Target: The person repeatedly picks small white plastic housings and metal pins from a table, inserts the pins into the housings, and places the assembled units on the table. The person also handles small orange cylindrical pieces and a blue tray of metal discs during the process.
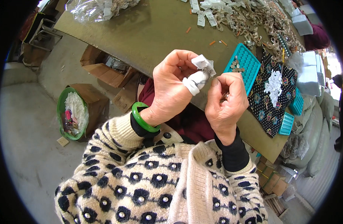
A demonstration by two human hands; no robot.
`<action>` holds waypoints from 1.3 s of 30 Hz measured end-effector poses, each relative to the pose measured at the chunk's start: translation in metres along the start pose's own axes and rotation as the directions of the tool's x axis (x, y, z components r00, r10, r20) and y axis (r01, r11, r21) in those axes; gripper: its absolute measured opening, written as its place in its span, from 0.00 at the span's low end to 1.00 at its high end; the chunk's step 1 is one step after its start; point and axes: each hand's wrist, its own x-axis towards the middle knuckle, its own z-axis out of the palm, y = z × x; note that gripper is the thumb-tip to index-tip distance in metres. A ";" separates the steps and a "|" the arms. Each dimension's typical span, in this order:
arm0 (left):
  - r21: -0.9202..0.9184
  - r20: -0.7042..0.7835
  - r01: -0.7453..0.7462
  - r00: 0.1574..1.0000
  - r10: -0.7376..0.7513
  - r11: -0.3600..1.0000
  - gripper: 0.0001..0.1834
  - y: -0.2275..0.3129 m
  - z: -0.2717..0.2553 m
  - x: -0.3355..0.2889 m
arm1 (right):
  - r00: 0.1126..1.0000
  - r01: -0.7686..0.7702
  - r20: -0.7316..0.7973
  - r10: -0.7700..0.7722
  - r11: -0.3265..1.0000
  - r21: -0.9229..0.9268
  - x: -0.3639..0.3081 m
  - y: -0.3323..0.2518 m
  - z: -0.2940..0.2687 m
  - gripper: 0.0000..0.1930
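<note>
My left hand [169,84] is raised over the table's near edge, wearing a green bangle at the wrist. Its thumb and fingers pinch a small white plastic tag [200,62], and one finger has a white wrap [192,86] round it. Close beside it, my right hand [227,104] is closed, thumb against the curled forefinger. A small brownish bit shows inside its curl, too small to name. Just beyond the right hand lies a teal ridged tray [248,71] with several small round metal pieces [236,66] on it.
Tangled brownish strands with white tags [250,22] cover the table's far right. A dark patterned cloth [259,108] bears white paper bits [274,87]; smaller teal trays [286,124] lie beside it. A clear bag [93,9], cardboard box [108,74] and green-rimmed bin [61,108] are leftward.
</note>
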 end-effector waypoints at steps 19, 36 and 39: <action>-0.478 0.165 0.558 0.815 -0.555 0.678 0.06 0.007 -0.019 0.002 | 0.952 0.305 0.017 -0.307 0.935 -0.178 -0.004 0.015 0.010 0.12; 0.019 0.001 0.192 0.981 -0.192 0.981 0.07 -0.005 0.011 0.001 | 1.000 0.028 -0.002 -0.028 1.000 0.001 -0.006 0.020 -0.004 0.09; -0.003 0.041 0.259 0.965 -0.259 0.966 0.06 -0.004 0.010 0.001 | 0.998 -0.062 0.037 0.059 0.996 0.069 -0.006 0.017 -0.008 0.06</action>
